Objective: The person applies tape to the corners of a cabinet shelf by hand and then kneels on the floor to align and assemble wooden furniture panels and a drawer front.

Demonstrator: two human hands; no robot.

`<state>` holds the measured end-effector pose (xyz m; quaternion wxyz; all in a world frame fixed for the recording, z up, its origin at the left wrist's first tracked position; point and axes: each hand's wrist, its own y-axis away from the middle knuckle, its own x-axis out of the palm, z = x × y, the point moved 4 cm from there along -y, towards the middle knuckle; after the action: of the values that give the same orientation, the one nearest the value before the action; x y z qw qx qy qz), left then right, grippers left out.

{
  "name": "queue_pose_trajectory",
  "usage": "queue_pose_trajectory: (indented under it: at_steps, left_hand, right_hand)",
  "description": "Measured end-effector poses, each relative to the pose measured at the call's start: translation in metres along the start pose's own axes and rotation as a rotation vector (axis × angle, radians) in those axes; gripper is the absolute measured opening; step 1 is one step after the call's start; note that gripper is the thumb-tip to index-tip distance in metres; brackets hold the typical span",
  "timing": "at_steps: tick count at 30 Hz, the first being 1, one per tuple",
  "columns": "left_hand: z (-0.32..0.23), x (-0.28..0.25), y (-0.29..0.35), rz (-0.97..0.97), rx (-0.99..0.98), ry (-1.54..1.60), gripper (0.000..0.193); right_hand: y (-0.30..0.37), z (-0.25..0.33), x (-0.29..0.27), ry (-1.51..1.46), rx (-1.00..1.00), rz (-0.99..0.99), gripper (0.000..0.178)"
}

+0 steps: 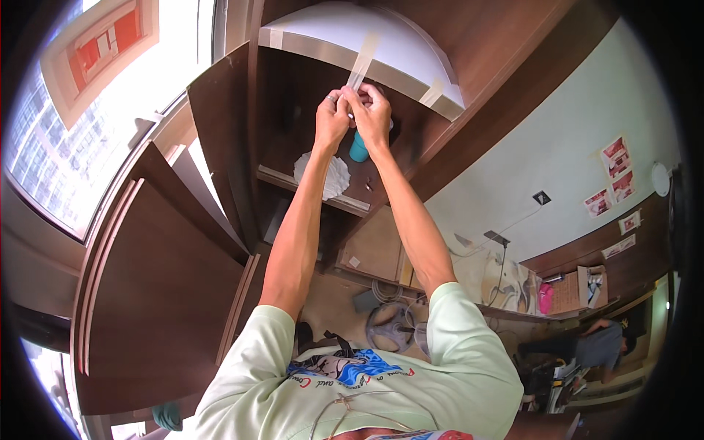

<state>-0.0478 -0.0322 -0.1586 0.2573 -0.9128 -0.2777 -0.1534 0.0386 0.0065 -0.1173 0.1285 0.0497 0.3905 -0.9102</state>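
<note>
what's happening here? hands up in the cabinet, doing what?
A person reaches both arms up into an open dark wooden cabinet. The left hand and right hand are close together, pinching the lower end of a strip of pale tape that runs up a white panel. A teal cylinder sits just under the right hand; whether it is held cannot be told. Crumpled white paper lies on the shelf.

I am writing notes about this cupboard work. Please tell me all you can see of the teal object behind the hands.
The teal object is small, looks cylindrical and like smooth plastic. Only its lower part shows, below the right hand, whose palm hides the top. It appears roughly upright inside the dark wooden cupboard, above the shelf. Whether the fingers hold it cannot be told.
</note>
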Motion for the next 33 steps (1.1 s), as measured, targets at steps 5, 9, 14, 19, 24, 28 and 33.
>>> queue_pose_trajectory:
  at_steps: [5,9,14,19,24,28,33]
  left_hand:
    - [-0.003,-0.002,0.007,-0.094,0.08,-0.137,0.022]
    - [-0.004,0.002,0.011,-0.203,0.182,-0.225,0.021]
    - [-0.007,0.014,0.025,-0.495,0.44,-0.501,0.01]
    - [-0.007,0.015,0.026,-0.538,0.486,-0.585,0.011]
    - [0.046,-0.003,0.09,-0.504,0.262,-0.646,0.017]
    - [0.124,-0.066,0.178,-0.484,-0.139,-0.561,0.024]
    - [0.126,-0.113,0.258,-0.42,-0.356,-0.606,0.023]
  right_hand:
    - [-0.006,0.004,0.002,-0.072,0.103,0.033,0.023]
    - [-0.006,0.01,-0.001,-0.039,0.067,0.025,0.022]
    - [-0.005,0.01,-0.002,0.009,0.015,-0.012,0.024]
    - [-0.005,0.008,0.005,-0.03,0.105,-0.072,0.029]
    - [-0.028,0.001,0.009,-0.036,0.108,-0.119,0.026]
    - [-0.018,-0.017,0.006,-0.035,0.056,-0.098,0.024]
    - [-0.044,-0.044,0.004,-0.138,-0.014,-0.09,0.01]
